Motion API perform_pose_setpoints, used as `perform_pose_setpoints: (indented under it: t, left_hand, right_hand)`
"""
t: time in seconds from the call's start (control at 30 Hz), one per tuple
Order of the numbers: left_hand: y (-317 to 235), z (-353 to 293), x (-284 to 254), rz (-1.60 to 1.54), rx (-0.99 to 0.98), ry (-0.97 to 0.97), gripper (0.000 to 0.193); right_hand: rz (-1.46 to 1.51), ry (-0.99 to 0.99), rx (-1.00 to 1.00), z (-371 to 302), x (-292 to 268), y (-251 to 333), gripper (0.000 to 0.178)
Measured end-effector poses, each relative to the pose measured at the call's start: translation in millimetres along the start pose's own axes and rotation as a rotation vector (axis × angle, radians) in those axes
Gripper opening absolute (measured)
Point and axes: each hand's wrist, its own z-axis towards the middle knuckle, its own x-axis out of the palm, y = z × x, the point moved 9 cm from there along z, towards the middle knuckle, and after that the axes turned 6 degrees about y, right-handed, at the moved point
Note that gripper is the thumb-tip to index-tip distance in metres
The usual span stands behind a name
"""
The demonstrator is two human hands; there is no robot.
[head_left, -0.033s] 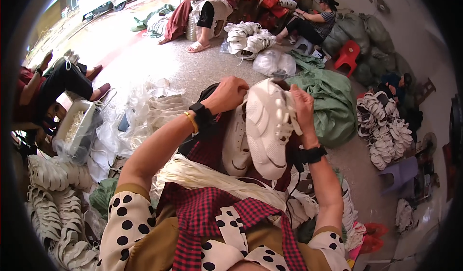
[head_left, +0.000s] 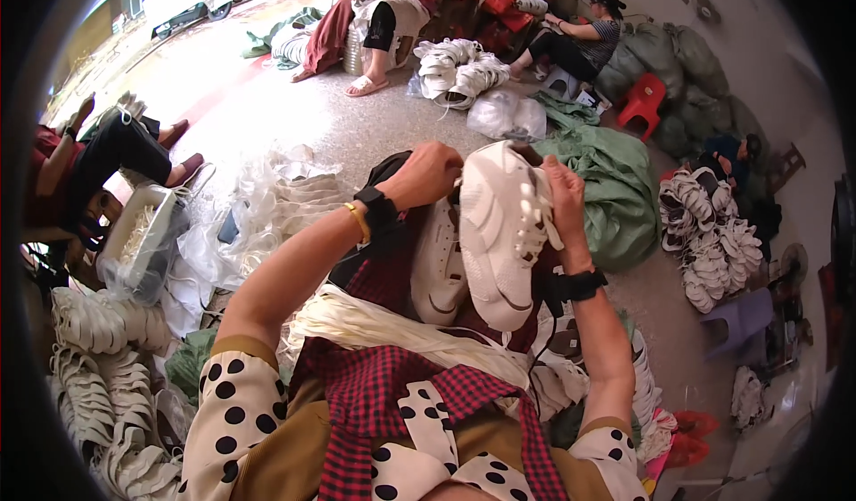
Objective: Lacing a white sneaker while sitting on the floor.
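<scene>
Head view: pale strips (head_left: pixel 401 327) lie nearest; beyond them my right fingers (head_left: pixel 555 171) clamp a white shoe (head_left: pixel 493 234), my left fingers (head_left: pixel 445 168) curl beside its heel, grip unclear. Its lacing (head_left: pixel 533 217) looks mostly in; I can't tell what's left.

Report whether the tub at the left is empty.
Not empty: the tub has pale strands visible inside it.

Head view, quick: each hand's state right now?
Left hand: fingers curled beside the upper white shoe; whether gripping anything cannot be told.
Right hand: closed, holding the upper white shoe.
</scene>
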Motion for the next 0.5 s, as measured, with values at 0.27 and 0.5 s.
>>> perform_pose_setpoints:
  t: [0.27,0.5]
  left_hand:
    - [26,23,93,0.436,0.161,0.57,0.032]
    - [-13,32,-47,0.474,0.063,-0.028,0.017]
  right_hand:
    - [-0.364,-0.092,-0.193,-59,-18,34,0.041]
    - [-0.271,-0.192,-0.171,-81,-33,25,0.04]
